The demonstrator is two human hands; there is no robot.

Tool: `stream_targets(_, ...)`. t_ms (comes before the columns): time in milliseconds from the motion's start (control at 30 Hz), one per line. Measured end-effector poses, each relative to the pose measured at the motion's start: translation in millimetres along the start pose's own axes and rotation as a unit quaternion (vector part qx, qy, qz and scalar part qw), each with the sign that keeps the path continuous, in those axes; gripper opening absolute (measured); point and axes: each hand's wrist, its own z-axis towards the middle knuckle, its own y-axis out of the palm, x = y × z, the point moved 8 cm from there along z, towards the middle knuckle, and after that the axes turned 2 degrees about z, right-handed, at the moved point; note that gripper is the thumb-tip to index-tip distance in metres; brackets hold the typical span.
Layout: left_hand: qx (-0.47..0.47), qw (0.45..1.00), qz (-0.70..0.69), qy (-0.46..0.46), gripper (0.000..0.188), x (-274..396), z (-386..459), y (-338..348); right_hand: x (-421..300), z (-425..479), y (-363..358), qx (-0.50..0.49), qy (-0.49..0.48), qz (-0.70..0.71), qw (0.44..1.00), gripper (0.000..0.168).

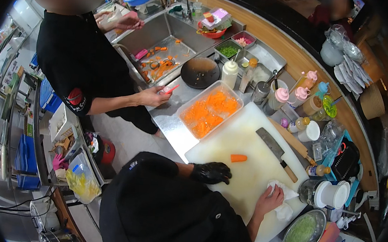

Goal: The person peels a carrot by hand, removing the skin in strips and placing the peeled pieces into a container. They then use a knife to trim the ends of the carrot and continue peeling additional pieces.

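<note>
My left hand (211, 172), in a black glove, rests at the near left part of the white cutting board (212, 145), its fingers curled and partly hidden. My bare right hand (271, 199) grips a crumpled white paper towel (287, 191) at the board's right side. Between and beyond my hands lies a cut piece of carrot (238, 158). A cleaver (270, 144) with a wooden handle lies flat farther back on the board. Past the board's left edge stands a clear plastic container (210, 110) of peeled or cut carrot in liquid.
A co-worker's hand (152, 96) holds a red-handled tool beside the steel sink (196, 40), where carrot scraps lie. Squeeze bottles (276, 99) and a rolling pin (290, 140) line the board's far side. A steel bowl (304, 233) of green shreds stands at right.
</note>
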Motion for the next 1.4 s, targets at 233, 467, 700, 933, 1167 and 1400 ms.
stream_targets(233, -0.039, 0.997, -0.032, 0.059, 0.033, 14.5, -50.3, -31.7, -3.8, 1.6, -1.9, -0.002, 0.001, -0.021, 1.0, 0.025)
stream_targets(467, -0.123, 0.99, -0.006, 0.061, 0.04, 4.5, -72.6, 5.2, 0.7, -0.2, -0.4, 0.002, -0.004, -0.029, 1.0, 0.026)
stream_targets(700, -0.198, 0.98, -0.016, -0.028, 0.026, -2.2, -71.2, 8.4, -2.1, -0.8, 0.0, 0.004, -0.004, -0.022, 1.0, 0.027)
stream_targets(933, 0.382, 0.739, -0.289, -0.475, 0.034, -45.9, -98.0, -37.7, -6.0, -0.6, -4.8, 0.005, -0.022, -0.019, 1.0, 0.028)
stream_targets(1167, 0.587, 0.36, -0.57, -0.449, 0.055, -125.2, -140.8, -104.3, 1.2, -1.6, -0.8, 0.0, -0.013, -0.012, 1.0, 0.028)
stream_targets(1400, 0.57, 0.647, -0.198, -0.466, 0.053, -231.0, -206.7, -286.0, 6.5, -1.3, 3.5, 0.002, -0.008, -0.016, 1.0, 0.027)
